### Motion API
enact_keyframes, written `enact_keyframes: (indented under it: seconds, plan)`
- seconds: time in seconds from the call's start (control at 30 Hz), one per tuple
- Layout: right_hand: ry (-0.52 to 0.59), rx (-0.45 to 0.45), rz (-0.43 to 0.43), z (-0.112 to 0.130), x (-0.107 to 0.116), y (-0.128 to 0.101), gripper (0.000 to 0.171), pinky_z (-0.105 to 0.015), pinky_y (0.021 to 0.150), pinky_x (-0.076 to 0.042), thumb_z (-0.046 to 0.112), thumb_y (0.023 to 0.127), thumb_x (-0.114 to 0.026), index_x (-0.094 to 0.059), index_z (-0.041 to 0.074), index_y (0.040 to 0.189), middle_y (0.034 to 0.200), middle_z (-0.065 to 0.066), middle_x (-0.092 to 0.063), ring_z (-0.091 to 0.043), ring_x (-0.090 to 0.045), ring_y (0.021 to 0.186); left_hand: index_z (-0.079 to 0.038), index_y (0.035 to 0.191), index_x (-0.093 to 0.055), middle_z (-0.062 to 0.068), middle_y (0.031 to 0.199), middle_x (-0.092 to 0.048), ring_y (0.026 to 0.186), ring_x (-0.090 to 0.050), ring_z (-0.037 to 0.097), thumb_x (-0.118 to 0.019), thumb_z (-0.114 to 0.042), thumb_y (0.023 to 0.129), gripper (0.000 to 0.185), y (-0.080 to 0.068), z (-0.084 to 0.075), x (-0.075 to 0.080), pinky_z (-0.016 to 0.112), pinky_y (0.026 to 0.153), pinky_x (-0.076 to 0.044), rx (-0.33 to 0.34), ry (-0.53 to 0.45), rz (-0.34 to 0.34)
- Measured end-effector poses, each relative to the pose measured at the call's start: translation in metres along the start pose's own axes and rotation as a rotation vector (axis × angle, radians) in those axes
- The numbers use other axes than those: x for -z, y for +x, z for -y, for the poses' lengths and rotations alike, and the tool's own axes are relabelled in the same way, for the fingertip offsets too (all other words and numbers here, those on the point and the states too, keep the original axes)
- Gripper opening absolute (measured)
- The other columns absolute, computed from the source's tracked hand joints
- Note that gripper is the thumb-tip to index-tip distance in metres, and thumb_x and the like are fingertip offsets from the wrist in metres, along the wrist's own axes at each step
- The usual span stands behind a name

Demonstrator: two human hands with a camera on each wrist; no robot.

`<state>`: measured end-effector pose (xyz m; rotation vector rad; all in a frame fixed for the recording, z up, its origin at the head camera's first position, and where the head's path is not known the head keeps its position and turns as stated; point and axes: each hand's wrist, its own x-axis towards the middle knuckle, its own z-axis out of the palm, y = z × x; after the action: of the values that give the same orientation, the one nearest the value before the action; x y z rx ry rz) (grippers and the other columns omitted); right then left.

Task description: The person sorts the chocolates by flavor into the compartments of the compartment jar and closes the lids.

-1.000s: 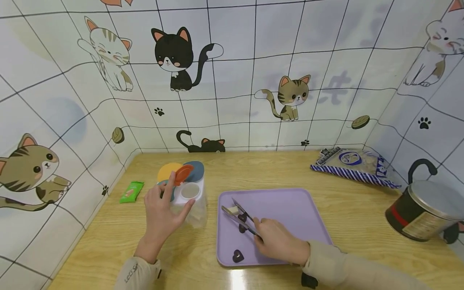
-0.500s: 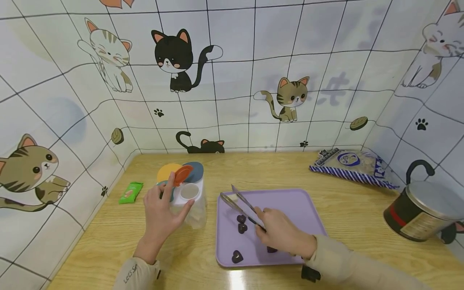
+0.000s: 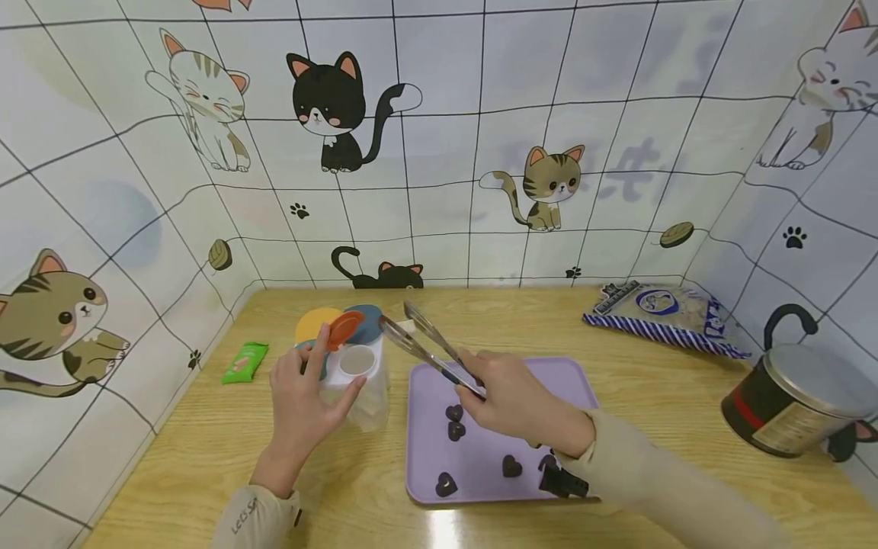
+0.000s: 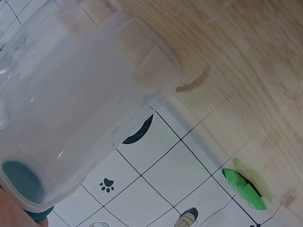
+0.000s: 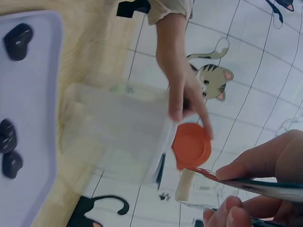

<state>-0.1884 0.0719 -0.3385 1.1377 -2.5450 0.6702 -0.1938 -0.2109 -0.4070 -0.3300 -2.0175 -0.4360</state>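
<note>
- Left hand (image 3: pixel 302 400) curled round clear container (image 3: pixel 357 385), left of purple tray (image 3: pixel 549 377), steadying it; orange lid flap (image 3: pixel 345 329) open.
- Right hand (image 3: pixel 514 404) clamped on metal tongs (image 3: pixel 428 347), tips over far edge of container; pale piece pinched (image 5: pixel 184 185).
- Risk: slack squeeze, piece dropped on wooden table (image 3: pixel 206 450).
- Risk: tongs knocking flap, missing small opening (image 3: pixel 357 360).
- Chocolate hearts (image 3: pixel 455 422) on tray, near side.

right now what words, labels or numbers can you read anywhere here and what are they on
"Lets" or similar, cut off by the fold: on the left sleeve cuff.
Blue and white striped bag: round blue logo and a dark label strip, too blurred to read.
Dark tin: tan label, print too small to read.
Green packet: no readable print.
Clear container, tongs: no text.
</note>
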Motion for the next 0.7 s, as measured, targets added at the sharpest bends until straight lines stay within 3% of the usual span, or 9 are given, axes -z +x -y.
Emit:
enact_keyframes:
  seconds: [0.1, 0.33, 0.7]
  plan:
    - [0.001, 0.045, 0.032, 0.013, -0.003, 0.008, 0.044, -0.010, 0.039, -0.021, 0.015, 0.081, -0.060, -0.054, -0.008, 0.118, 0.058, 0.002, -0.045, 0.001, -0.021, 0.043, -0.013, 0.135, -0.040, 0.016, 0.078, -0.043, 0.070, -0.038, 0.028, -0.046, -0.065, 0.078, 0.077, -0.001, 0.001, 0.000, 0.042, 0.069, -0.028, -0.001, 0.004, 0.000]
    - [-0.070, 0.169, 0.006, 0.031, -0.014, 0.017, 0.039, -0.009, 0.042, -0.024, 0.015, 0.078, -0.062, -0.057, -0.006, 0.111, 0.066, -0.004, -0.059, 0.000, -0.029, 0.044, -0.013, 0.136, -0.040, 0.015, 0.079, -0.043, 0.070, -0.036, 0.026, -0.047, -0.065, 0.078, 0.078, -0.003, 0.001, 0.000, 0.040, 0.069, -0.026, 0.003, -0.006, 0.015]
    - [-0.052, 0.143, 0.013, 0.032, -0.020, 0.020, 0.044, -0.010, 0.040, -0.022, 0.016, 0.077, -0.063, -0.057, -0.007, 0.114, 0.073, -0.006, -0.063, 0.002, -0.025, 0.041, -0.013, 0.135, -0.041, 0.015, 0.079, -0.044, 0.070, -0.037, 0.027, -0.046, -0.065, 0.078, 0.077, -0.001, 0.002, 0.001, 0.041, 0.069, -0.028, -0.002, 0.000, 0.013]
